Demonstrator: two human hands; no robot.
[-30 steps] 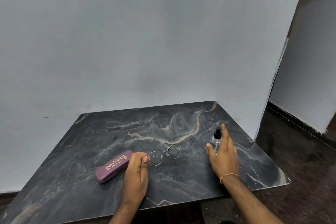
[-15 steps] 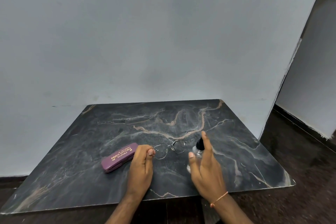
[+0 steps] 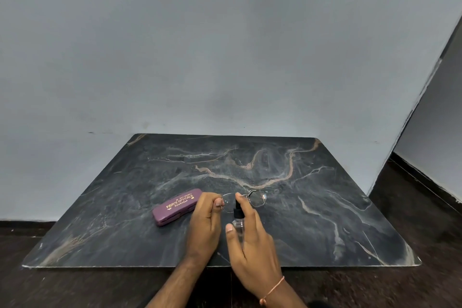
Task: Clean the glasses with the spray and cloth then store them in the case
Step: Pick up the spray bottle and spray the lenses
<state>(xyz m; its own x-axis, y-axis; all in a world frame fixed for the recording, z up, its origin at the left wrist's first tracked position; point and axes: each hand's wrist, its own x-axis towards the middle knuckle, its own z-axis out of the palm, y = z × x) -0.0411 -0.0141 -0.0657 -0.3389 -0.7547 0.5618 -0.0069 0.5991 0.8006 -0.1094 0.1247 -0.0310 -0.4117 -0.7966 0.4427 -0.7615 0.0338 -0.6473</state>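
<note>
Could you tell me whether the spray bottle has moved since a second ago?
Yes. The spray bottle, held in the right hand, has moved left, from the table's right side to just in front of the glasses.

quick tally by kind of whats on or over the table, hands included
glasses: 1
spray bottle: 1
purple case: 1
hands: 2, the left hand and the right hand
cloth: 0 in view
total: 5
</note>
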